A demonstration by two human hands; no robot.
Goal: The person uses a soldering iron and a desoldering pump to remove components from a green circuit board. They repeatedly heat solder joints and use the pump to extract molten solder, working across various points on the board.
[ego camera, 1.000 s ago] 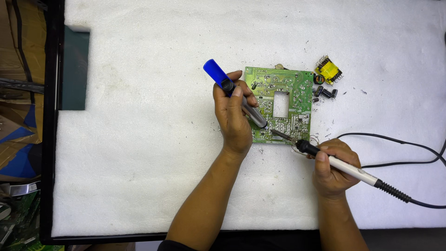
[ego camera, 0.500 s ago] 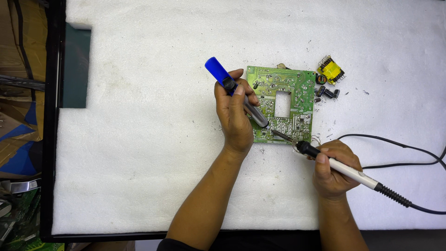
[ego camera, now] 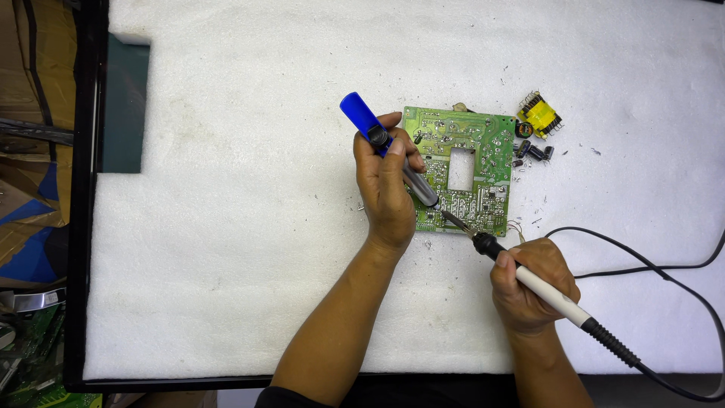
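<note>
Left hand (ego camera: 389,189), fingers wrapped around a blue-capped pump (ego camera: 389,151), has barely shifted in the last second; its tip stays on the near edge of the green board (ego camera: 483,147). Right hand (ego camera: 529,283) grips the iron (ego camera: 536,283), tip still at the same joint: work there continues. Loose parts (ego camera: 538,121) lie far right.

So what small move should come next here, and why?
Probably press the pump tip onto the joint beside the iron tip. Both tips already meet at the lower edge of the board; the left hand grips the pump, the right hand the iron. Whether the solder has melted cannot be seen.
</note>
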